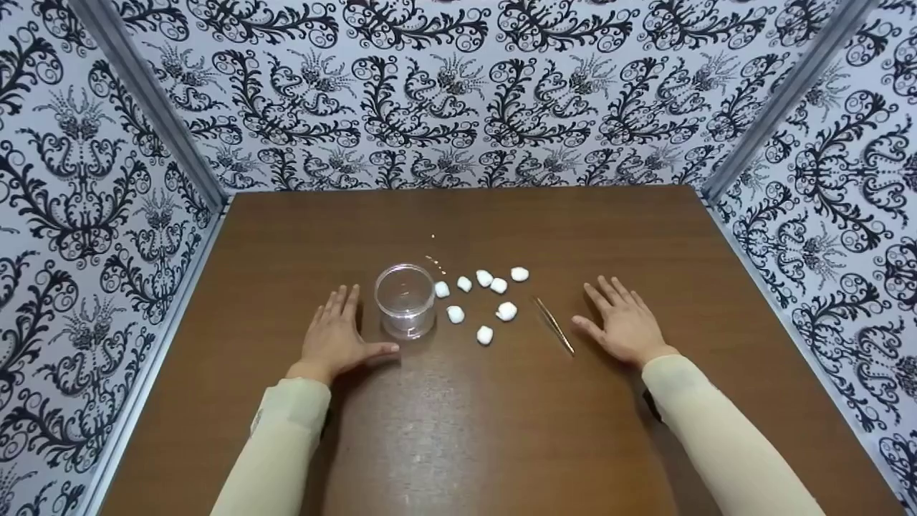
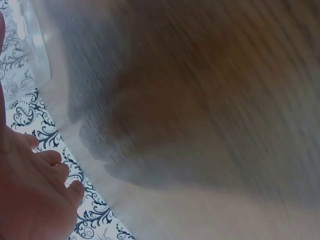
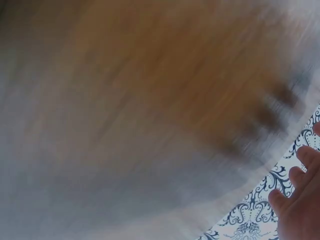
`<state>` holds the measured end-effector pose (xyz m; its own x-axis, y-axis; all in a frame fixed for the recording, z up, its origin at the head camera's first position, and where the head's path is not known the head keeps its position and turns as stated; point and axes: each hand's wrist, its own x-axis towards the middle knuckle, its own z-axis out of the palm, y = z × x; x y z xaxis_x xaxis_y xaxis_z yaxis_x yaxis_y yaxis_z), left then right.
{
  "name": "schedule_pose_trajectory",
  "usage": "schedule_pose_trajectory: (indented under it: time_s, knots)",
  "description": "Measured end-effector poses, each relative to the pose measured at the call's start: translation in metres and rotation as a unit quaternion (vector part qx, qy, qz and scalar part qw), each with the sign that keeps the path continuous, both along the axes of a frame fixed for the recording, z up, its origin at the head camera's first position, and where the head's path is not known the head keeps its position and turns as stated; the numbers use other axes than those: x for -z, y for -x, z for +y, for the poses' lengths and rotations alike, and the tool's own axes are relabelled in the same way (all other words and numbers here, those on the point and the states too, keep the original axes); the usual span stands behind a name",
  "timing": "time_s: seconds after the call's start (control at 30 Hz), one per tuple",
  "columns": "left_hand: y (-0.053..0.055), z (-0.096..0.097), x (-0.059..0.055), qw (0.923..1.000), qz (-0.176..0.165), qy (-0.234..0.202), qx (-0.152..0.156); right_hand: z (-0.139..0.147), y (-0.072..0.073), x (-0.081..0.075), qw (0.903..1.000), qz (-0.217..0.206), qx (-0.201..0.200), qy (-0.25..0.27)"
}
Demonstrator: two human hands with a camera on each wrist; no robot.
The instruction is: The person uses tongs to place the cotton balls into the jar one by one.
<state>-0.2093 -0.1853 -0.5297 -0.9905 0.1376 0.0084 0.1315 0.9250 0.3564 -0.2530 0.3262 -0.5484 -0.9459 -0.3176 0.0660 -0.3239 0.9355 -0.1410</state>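
Observation:
My left hand (image 1: 334, 339) lies with fingers spread on the table, just left of a clear round plastic jar (image 1: 407, 324) and apart from it or nearly so. It holds nothing. Several white cotton balls (image 1: 485, 335) are scattered right of the jar. Beyond them, a slim gold-coloured pair of tweezers (image 1: 554, 327) lies slanted on the wood. To its right, my right hand (image 1: 625, 326) rests with straight, spread fingers and holds nothing. The left wrist view shows part of the left hand (image 2: 37, 190) and the jar's edge (image 2: 37, 45); the right wrist view shows part of the right hand (image 3: 302, 200).
A brown wooden table (image 1: 458, 430) fills the workspace. Tiny pale bits (image 1: 435, 264) lie behind the jar. Patterned walls (image 1: 458, 93) with grey metal posts (image 1: 154, 107) enclose the table at the back and sides.

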Motion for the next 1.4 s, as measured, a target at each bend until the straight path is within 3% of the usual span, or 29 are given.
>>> schedule_pose_trajectory:
  time_s: [0.2, 0.37, 0.6, 0.8, 1.03, 1.2, 1.4]
  knots:
    - [0.002, 0.008, 0.0, 0.9999, -0.001, -0.014, 0.0, -0.002, -0.001, -0.006, 0.9999, 0.004, -0.006, -0.009]
    - [0.008, 0.018, 0.002, 0.9971, -0.017, -0.073, -0.009, -0.002, -0.003, -0.009, 0.9997, 0.018, -0.005, -0.017]
    - [0.015, 0.034, 0.008, 0.9865, -0.021, -0.161, -0.023, -0.009, -0.007, -0.017, 0.9994, 0.012, -0.025, -0.021]
    - [0.016, 0.042, 0.01, 0.9704, -0.028, -0.23, -0.068, -0.029, -0.008, -0.032, 0.998, 0.011, -0.051, -0.035]
    - [0.015, 0.048, 0.013, 0.9685, -0.014, -0.235, -0.081, -0.056, -0.007, -0.04, 0.9946, 0.021, -0.076, -0.069]
    - [0.014, 0.049, 0.013, 0.9673, -0.008, -0.241, -0.079, -0.07, -0.005, -0.035, 0.9922, 0.025, -0.082, -0.09]
    - [0.015, 0.048, 0.014, 0.9677, -0.004, -0.238, -0.083, -0.079, -0.002, -0.031, 0.9943, 0.029, -0.071, -0.074]
